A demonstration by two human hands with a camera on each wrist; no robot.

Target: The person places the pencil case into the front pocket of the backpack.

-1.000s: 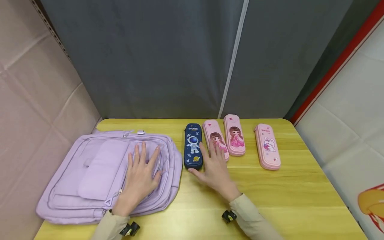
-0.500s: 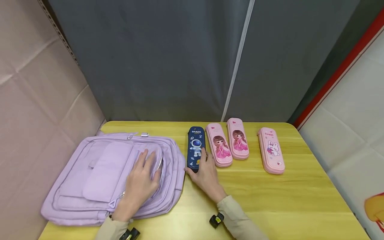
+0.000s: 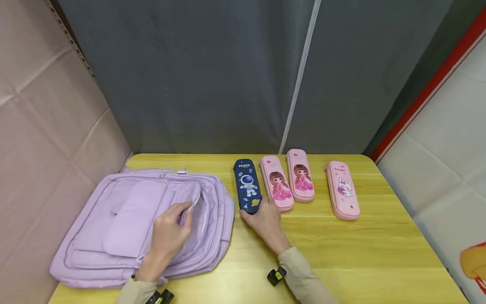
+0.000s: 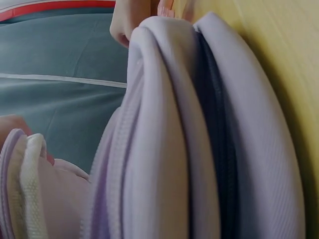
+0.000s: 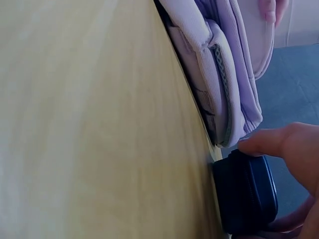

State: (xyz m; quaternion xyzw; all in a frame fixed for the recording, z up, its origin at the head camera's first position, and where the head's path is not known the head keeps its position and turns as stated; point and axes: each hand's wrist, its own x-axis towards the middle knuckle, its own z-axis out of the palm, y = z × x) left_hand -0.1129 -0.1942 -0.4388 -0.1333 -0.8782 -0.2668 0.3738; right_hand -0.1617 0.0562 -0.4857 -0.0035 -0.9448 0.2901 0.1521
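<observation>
A lilac backpack point(image 3: 133, 228) lies flat on the left of the table, its front pocket unzipped. My left hand point(image 3: 168, 232) pinches the zipped edge of the pocket flap point(image 3: 194, 202) and holds it lifted off the bag. In the left wrist view that raised flap point(image 4: 35, 189) shows at the lower left. My right hand point(image 3: 267, 223) grips the near end of a navy pencil case point(image 3: 248, 185) with an astronaut print, thumb on its left side and fingers on its right. The right wrist view has the navy case point(image 5: 244, 194) between thumb and fingers, close to the tabletop.
Two pink pencil cases with a doll print, a nearer one point(image 3: 277, 183) and a farther one point(image 3: 301, 175), lie right of the navy case. A pink rabbit-print case point(image 3: 343, 190) lies farther right. A grey curtain point(image 3: 209, 76) hangs behind the wooden table point(image 3: 341, 257).
My left hand has gone from lying spread on the backpack to pinching and lifting the pocket flap. My right hand has moved from over the cases to grip the navy pencil case, which now slants slightly.
</observation>
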